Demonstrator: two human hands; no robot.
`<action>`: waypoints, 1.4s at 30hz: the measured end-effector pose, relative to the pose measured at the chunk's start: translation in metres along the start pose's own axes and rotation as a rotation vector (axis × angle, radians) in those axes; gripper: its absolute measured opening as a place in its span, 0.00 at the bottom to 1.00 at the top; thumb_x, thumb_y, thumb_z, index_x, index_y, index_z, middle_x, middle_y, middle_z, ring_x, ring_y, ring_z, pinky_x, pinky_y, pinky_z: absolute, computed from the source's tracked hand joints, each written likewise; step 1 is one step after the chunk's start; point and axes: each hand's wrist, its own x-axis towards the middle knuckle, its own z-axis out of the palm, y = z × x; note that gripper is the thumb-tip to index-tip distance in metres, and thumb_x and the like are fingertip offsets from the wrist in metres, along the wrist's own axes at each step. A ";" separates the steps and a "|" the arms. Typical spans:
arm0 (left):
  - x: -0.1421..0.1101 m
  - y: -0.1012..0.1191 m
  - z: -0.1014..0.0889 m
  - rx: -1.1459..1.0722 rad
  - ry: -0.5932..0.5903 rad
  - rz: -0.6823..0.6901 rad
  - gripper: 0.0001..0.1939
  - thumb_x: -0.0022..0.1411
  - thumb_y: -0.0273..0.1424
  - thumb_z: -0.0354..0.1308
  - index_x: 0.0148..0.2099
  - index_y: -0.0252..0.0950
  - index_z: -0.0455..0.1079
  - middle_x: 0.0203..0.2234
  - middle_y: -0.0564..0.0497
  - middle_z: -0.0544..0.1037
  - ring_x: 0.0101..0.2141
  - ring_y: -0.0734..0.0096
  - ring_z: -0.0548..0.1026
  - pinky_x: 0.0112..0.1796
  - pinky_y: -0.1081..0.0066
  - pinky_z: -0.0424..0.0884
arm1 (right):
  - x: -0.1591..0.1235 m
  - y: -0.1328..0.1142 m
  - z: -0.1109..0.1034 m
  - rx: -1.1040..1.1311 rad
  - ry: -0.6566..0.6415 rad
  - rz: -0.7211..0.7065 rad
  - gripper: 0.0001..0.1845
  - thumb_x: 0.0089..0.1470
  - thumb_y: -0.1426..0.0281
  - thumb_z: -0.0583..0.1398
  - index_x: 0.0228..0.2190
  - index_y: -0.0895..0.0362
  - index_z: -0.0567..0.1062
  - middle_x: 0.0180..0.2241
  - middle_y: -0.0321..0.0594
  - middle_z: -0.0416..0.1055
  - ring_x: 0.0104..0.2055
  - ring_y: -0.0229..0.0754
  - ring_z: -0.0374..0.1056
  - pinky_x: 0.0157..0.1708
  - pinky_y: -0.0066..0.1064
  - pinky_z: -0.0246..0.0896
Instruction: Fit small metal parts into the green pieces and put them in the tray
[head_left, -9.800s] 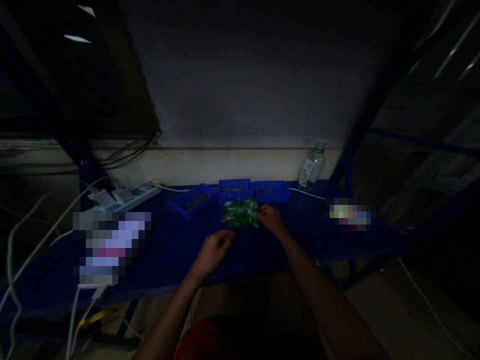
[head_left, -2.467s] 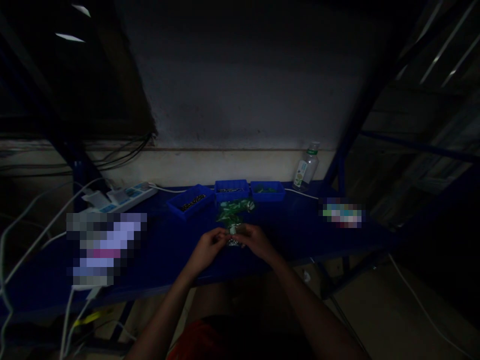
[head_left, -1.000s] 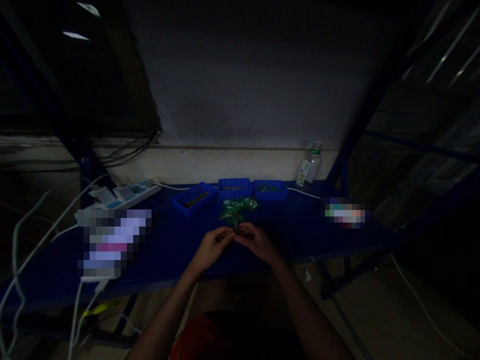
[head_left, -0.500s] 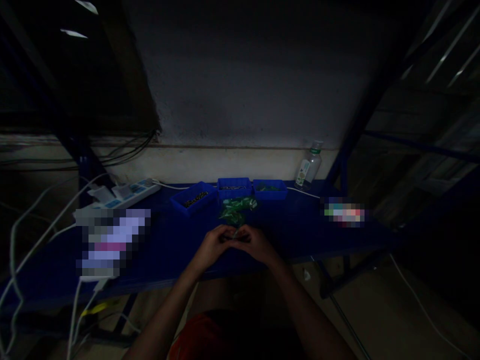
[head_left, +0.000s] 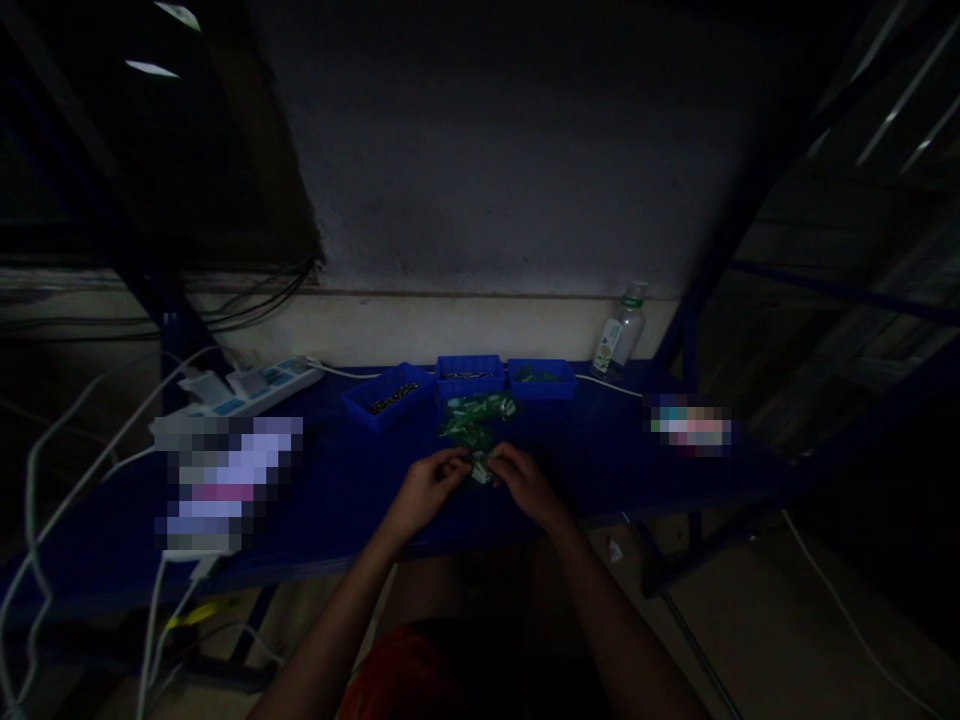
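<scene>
In the head view, my left hand (head_left: 431,486) and my right hand (head_left: 526,484) face each other over the near part of the blue table. Between their pinched fingertips is a small green-and-white packet (head_left: 481,470), its contents too dark to tell. The right fingertips are on its right side and the left ones at its left edge. Just beyond lies a loose pile of similar green packets (head_left: 472,412). Behind the pile stand three blue bins: the left bin (head_left: 358,408) has small brassy parts, the middle bin (head_left: 471,363) thin metallic pieces, the right bin (head_left: 540,388) something greenish.
A clear bottle (head_left: 621,335) stands at the back right. At the left is a white power strip (head_left: 259,388) with plugs and cables, near a blurred-out bright object (head_left: 232,485). Another blurred item (head_left: 690,427) lies at the right. The blue table (head_left: 600,460) ends close before me.
My hands were close together with the fingers meeting around something mostly hidden. They have drawn slightly apart, and the green-and-white packet now shows between them.
</scene>
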 end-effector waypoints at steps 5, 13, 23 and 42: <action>0.002 -0.001 -0.002 -0.125 0.022 -0.072 0.27 0.51 0.40 0.56 0.50 0.29 0.63 0.26 0.51 0.73 0.25 0.75 0.68 0.27 0.75 0.63 | 0.000 0.003 -0.002 0.010 0.005 -0.010 0.09 0.51 0.64 0.52 0.25 0.56 0.64 0.22 0.31 0.60 0.26 0.33 0.59 0.27 0.23 0.56; -0.001 0.006 -0.005 -0.073 0.057 -0.028 0.16 0.52 0.41 0.54 0.33 0.32 0.68 0.21 0.54 0.69 0.22 0.77 0.65 0.23 0.78 0.59 | 0.002 0.008 0.000 -0.138 0.171 -0.043 0.13 0.49 0.60 0.54 0.28 0.57 0.70 0.24 0.34 0.64 0.28 0.35 0.60 0.29 0.25 0.55; -0.005 0.010 -0.007 -0.110 0.063 -0.033 0.18 0.55 0.41 0.51 0.37 0.31 0.70 0.24 0.49 0.74 0.22 0.75 0.67 0.25 0.75 0.62 | 0.003 0.005 -0.003 0.246 0.045 0.063 0.19 0.51 0.61 0.48 0.33 0.59 0.73 0.34 0.43 0.71 0.35 0.42 0.68 0.26 0.28 0.61; -0.003 0.005 -0.003 -0.151 0.086 -0.051 0.12 0.51 0.36 0.56 0.34 0.32 0.67 0.24 0.52 0.72 0.25 0.74 0.70 0.27 0.76 0.64 | 0.009 0.014 0.001 -0.119 0.091 -0.079 0.10 0.48 0.65 0.56 0.30 0.57 0.72 0.27 0.37 0.71 0.27 0.37 0.66 0.26 0.26 0.60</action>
